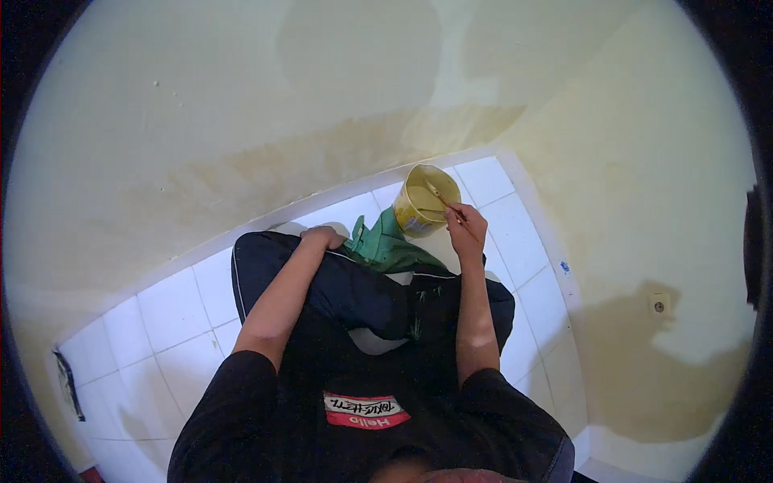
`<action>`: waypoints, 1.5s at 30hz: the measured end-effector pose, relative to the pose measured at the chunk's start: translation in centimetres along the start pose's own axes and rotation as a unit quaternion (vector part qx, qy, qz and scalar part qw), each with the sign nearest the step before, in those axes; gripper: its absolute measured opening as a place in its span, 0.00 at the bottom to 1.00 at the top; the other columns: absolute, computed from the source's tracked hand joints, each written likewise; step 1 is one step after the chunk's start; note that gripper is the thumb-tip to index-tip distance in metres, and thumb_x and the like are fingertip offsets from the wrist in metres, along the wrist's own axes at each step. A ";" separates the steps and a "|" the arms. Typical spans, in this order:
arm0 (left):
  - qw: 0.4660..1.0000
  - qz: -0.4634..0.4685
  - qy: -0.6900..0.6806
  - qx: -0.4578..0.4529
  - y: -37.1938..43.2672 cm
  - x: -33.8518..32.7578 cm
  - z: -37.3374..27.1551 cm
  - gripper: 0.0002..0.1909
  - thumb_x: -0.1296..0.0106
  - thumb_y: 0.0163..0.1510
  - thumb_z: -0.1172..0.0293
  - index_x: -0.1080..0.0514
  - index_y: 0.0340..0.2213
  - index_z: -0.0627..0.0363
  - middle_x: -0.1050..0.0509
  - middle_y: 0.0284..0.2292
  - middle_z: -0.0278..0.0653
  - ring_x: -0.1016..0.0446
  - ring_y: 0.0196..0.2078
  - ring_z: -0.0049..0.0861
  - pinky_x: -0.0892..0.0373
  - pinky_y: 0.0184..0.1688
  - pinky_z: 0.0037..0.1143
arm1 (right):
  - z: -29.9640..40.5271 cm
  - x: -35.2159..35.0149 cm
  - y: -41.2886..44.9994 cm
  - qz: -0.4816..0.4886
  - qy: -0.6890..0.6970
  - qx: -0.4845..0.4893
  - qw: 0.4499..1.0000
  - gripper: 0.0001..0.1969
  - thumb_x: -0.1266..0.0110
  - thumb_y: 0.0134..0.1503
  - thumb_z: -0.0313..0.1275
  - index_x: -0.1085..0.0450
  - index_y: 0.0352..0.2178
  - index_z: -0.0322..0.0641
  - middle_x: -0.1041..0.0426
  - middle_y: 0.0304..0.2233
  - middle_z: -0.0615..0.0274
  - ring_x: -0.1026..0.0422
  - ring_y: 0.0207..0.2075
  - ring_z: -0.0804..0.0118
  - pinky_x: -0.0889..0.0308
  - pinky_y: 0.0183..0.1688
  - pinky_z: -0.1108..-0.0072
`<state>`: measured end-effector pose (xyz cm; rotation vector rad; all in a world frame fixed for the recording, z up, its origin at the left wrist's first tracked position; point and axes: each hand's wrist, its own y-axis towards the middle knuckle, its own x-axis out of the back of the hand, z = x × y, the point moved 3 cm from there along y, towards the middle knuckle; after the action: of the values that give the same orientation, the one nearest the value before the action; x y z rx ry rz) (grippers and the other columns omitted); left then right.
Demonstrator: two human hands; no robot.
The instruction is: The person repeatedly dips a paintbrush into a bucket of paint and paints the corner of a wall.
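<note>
My right hand [467, 229] grips the wooden handle of a thin paintbrush [433, 189]. Its bristle end points down into a yellow plastic bucket [415, 223], over pale content that looks like paint. Another thin stick-like thing [430, 211] crosses the bucket's near side; what it is I cannot tell. My left hand [325, 236] lies on my left knee, its fingertips close to a crumpled green cloth [389, 244]. Whether those fingers pinch the cloth is hidden. The cloth lies in front of my folded legs and reaches up to the bucket's left side.
A cream wall [241, 121] with darker, patchy areas low down rises ahead. Another wall, with a power socket [659, 306], stands at right; the two meet in a corner beyond the bucket. White floor tiles [175, 302] surround me. A dark strip [69, 383] lies at far left.
</note>
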<state>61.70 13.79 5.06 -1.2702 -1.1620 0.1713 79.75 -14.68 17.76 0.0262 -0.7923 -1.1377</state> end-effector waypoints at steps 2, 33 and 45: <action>1.000 0.007 0.005 0.005 0.4 -0.3 -0.7 0.37 0.56 0.53 0.40 0.37 0.58 0.50 0.41 0.61 0.39 0.42 0.64 0.38 0.46 0.61 0.44 | -0.5 0.3 -0.3 0.007 -0.010 0.004 1.000 0.08 0.41 0.52 0.25 0.25 0.34 0.32 0.23 0.28 0.58 0.25 0.28 0.73 0.30 0.29 0.82; 0.997 -0.054 -0.034 -0.041 -0.7 1.2 -0.4 0.23 0.47 0.49 0.66 0.27 0.48 0.55 0.28 0.52 0.43 0.30 0.55 0.39 0.33 0.52 0.41 | 1.0 -1.6 3.8 0.092 -0.150 -0.020 0.984 0.05 0.44 0.51 0.26 0.28 0.25 0.33 0.24 0.22 0.55 0.27 0.23 0.67 0.33 0.29 0.77; 0.996 -0.061 -0.058 -0.030 -0.1 1.5 -0.3 0.24 0.48 0.51 0.66 0.29 0.51 0.52 0.33 0.56 0.38 0.34 0.58 0.38 0.37 0.55 0.41 | 2.3 -2.0 4.4 0.061 -0.208 -0.021 0.976 0.08 0.42 0.52 0.29 0.28 0.26 0.32 0.25 0.22 0.54 0.27 0.22 0.64 0.33 0.28 0.76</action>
<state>62.63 14.57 6.07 -1.2508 -1.3501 0.1209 81.53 -10.20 20.11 -0.3020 -1.1236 -1.0548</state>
